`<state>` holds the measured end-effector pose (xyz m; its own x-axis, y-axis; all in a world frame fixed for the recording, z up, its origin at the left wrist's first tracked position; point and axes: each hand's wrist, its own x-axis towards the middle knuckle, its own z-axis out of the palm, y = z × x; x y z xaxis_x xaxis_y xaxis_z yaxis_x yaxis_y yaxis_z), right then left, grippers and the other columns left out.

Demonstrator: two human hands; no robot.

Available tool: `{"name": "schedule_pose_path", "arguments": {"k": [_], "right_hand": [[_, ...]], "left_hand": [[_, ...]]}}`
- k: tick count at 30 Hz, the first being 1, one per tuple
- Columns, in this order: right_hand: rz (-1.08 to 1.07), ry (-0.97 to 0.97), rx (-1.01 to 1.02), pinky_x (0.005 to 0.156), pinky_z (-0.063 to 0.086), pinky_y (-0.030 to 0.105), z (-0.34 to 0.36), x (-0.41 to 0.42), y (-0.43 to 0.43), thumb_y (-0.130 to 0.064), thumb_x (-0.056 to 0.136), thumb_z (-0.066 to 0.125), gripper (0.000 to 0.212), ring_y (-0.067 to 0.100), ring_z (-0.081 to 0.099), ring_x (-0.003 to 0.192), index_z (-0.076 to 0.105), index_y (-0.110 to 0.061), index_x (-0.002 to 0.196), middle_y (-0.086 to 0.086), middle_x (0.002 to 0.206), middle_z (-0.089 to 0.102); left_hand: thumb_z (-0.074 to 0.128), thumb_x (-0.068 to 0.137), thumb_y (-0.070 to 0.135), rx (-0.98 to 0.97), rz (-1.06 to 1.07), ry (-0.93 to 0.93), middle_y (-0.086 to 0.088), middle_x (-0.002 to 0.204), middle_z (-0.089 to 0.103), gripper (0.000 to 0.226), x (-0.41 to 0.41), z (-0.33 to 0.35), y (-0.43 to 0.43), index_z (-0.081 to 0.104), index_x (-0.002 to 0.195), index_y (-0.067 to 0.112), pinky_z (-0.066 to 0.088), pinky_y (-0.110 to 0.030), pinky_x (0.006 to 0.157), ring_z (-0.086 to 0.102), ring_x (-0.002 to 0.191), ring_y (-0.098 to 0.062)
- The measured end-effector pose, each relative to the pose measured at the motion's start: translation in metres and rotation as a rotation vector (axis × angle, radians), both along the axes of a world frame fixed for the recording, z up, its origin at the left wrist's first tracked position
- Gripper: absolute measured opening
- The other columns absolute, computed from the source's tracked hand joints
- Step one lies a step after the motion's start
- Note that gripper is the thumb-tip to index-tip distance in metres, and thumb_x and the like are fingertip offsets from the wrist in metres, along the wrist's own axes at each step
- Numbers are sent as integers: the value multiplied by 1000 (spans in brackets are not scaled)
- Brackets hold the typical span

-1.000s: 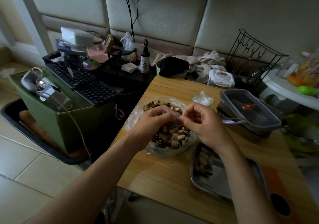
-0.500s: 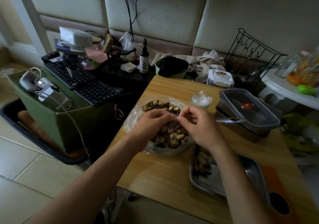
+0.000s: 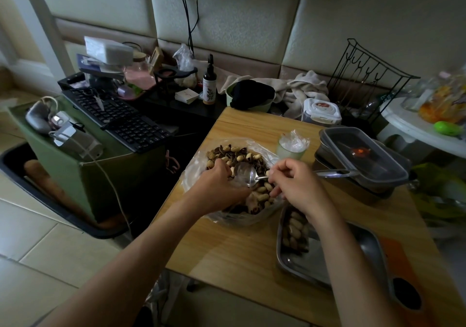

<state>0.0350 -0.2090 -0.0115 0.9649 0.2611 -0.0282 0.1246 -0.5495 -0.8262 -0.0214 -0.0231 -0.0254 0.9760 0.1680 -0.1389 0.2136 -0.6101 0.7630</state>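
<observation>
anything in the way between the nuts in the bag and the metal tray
Nothing visible. The metal tray sits close beside the near right side of the bag of nuts, with no object between; only the right hand, holding the spoon, hangs over that edge.

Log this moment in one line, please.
left hand: on nut mix, grip unclear | right hand: pinches spoon | tray: peanuts
</observation>
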Motion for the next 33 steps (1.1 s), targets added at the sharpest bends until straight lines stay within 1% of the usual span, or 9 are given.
{"name": "schedule_pose_path", "arguments": {"k": [6, 9, 13, 17, 20, 22, 26, 29, 33], "right_hand": [[26, 13, -15, 64, 51, 26, 2, -2, 2, -22, 103, 60, 11, 7, 73, 66, 68, -17, 96, 0, 90, 74], [30, 21, -20, 64, 50, 25, 3, -3, 1, -22, 103, 60, 11, 6, 72, 65, 68, -17, 97, -1, 92, 74], [40, 36, -13, 62, 50, 23, 6, -5, 1, -22, 104, 59, 11, 6, 72, 64, 68, -16, 99, 0, 94, 74], [51, 23, -10, 80, 58, 37, 9, -5, 3, -35, 103, 61, 13, 11, 70, 88, 70, -26, 99, -5, 97, 73], [51, 58, 78, 79, 53, 31, 14, -8, 4, -41, 105, 54, 18, 8, 66, 98, 68, -31, 110, -13, 104, 70], [52, 60, 143, 80, 55, 32, 17, -9, 4, -36, 107, 52, 18, 11, 70, 97, 67, -28, 113, -10, 104, 71], [85, 108, 185, 67, 56, 22, 18, -9, 5, -12, 105, 52, 20, 12, 73, 86, 66, -23, 114, -1, 105, 73], [99, 105, 118, 73, 58, 28, 15, -8, 5, -11, 103, 54, 21, 10, 72, 88, 65, -26, 114, -3, 106, 73], [45, 122, 87, 62, 53, 21, 11, -5, 5, -9, 104, 52, 21, 8, 72, 77, 65, -22, 113, -1, 103, 73]], "left_hand": [[75, 88, 38, 61, -35, -1, 3, 88, 60, 48, -1, 3, -1, 48, 121, 16, 50, -21, 55, 59, 71, -10], [76, 87, 34, 35, -36, 4, 2, 94, 60, 44, -1, 3, -4, 51, 120, 17, 58, -28, 70, 62, 84, -14], [75, 89, 23, -228, 30, -9, -4, 100, 63, 30, 0, 5, -3, 55, 111, 18, 63, -42, 80, 66, 86, -17], [73, 92, 18, -530, 69, -12, -8, 108, 66, 31, -1, 14, -2, 56, 119, 18, 61, -33, 69, 70, 90, -22], [72, 91, 9, -721, 70, -42, -14, 113, 70, 36, -1, 16, -2, 58, 124, 15, 63, -36, 73, 73, 96, -29], [71, 91, 7, -769, 84, -53, -13, 110, 71, 37, -1, 16, -3, 59, 125, 14, 62, -36, 75, 73, 97, -29], [71, 94, 19, -623, 125, -39, -7, 109, 68, 34, 0, 13, -4, 57, 125, 17, 57, -27, 67, 69, 91, -19], [66, 97, 33, -422, 129, -28, 1, 95, 62, 32, -1, 10, -4, 55, 121, 16, 52, -16, 52, 64, 76, -7], [65, 96, 41, -190, 101, 1, -3, 97, 62, 38, -3, 6, -3, 55, 120, 14, 60, -25, 63, 67, 82, -14]]}}
